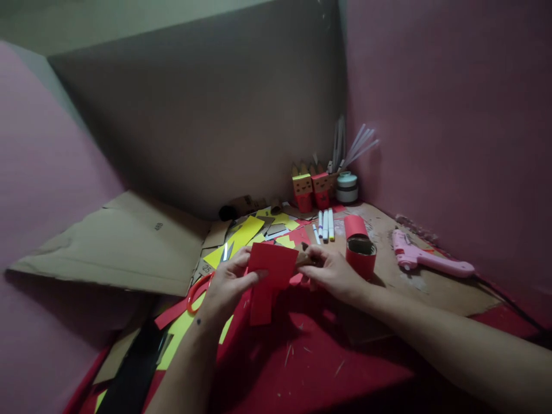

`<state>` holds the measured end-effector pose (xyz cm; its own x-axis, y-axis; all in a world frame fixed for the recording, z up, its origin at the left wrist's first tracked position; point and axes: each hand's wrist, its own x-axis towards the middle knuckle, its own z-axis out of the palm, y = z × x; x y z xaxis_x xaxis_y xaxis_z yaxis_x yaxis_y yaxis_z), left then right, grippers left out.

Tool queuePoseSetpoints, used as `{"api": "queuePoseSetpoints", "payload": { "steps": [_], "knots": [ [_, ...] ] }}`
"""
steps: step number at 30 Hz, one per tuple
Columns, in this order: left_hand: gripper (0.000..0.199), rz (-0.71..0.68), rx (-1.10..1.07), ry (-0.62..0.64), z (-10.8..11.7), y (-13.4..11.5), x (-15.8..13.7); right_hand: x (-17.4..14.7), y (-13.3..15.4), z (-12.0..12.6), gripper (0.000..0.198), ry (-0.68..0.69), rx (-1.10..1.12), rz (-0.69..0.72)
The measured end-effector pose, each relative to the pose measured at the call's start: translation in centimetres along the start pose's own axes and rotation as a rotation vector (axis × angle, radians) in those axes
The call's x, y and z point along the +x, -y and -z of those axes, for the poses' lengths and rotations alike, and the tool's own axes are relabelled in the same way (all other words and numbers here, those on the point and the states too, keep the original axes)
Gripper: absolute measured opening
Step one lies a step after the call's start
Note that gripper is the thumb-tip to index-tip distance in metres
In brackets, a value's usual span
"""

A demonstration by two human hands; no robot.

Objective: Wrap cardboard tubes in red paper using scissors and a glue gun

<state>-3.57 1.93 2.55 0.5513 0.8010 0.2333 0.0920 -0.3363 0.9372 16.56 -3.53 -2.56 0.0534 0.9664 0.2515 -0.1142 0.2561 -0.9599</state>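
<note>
My left hand (230,282) grips a red sheet of paper (273,264) by its left edge, thumb in front. My right hand (334,270) pinches a small brown cardboard piece (306,259) at the sheet's right side; its full shape is hidden by the fingers. Below the sheet, a narrower red strip (261,307) hangs or lies; whether it is joined to the sheet I cannot tell. Just beyond my right hand stands a red-covered cardboard tube (361,265), with another red roll (355,226) behind it. Orange-handled scissors (192,299) lie beside my left wrist.
A pink glue gun (431,261) rests on cardboard at the right, near the wall. White markers (326,224), two box-headed figures (311,190) and a pale jar (347,188) are at the back. Yellow paper scraps (241,237) spread leftward; a large cardboard flap (116,247) leans at left.
</note>
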Motion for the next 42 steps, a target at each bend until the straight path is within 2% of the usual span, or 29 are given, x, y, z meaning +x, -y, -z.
{"api": "queuePoseSetpoints", "payload": {
  "steps": [2,4,8,11,16,19,23,25,28,30,33,39,42],
  "knots": [
    [0.029,0.106,-0.119,-0.037,-0.3,0.1,-0.2,0.3,0.0,-0.1,0.016,-0.043,0.184,-0.057],
    [0.033,0.196,-0.226,-0.018,-1.1,0.2,-0.3,0.5,0.0,-0.2,0.019,-0.065,0.355,-0.042],
    [0.034,0.226,-0.333,0.009,-3.2,0.8,-0.5,0.5,0.3,-0.7,0.018,-0.078,0.584,-0.029],
    [0.034,0.248,-0.378,-0.026,-4.3,1.4,-0.6,0.1,0.9,-1.2,0.022,-0.06,0.611,0.015],
    [0.033,0.198,-0.454,-0.086,-5.0,1.8,-0.8,-0.7,1.3,-1.7,0.037,0.08,0.538,0.098],
    [0.03,0.183,-0.413,-0.077,-5.1,1.7,-0.9,-0.7,1.0,-1.8,0.033,0.068,0.461,0.107],
    [0.026,0.165,-0.275,-0.043,-4.7,1.5,-0.6,-0.3,0.5,-1.7,0.021,-0.011,0.48,0.054],
    [0.028,0.125,-0.113,-0.109,-4.3,1.2,-0.5,-0.2,0.6,-1.6,0.021,-0.029,0.49,0.041],
    [0.033,0.021,0.122,-0.306,-3.7,0.7,-0.6,-0.2,1.0,-1.6,0.021,-0.026,0.49,0.046],
    [0.034,-0.042,0.207,-0.365,-3.7,0.3,-0.9,-0.3,1.1,-1.6,0.021,-0.015,0.495,0.037],
    [0.028,-0.086,0.239,-0.314,-4.0,-0.2,-1.3,-0.6,1.2,-2.0,0.022,0.01,0.491,0.022],
    [0.023,0.038,0.119,-0.199,-4.0,-0.3,-1.3,-0.6,0.7,-2.3,0.021,0.0,0.438,0.033],
    [0.021,-0.029,0.154,-0.196,-3.8,0.4,-0.8,-0.1,0.3,-2.2,0.02,-0.005,0.428,0.04]
  ]
}}
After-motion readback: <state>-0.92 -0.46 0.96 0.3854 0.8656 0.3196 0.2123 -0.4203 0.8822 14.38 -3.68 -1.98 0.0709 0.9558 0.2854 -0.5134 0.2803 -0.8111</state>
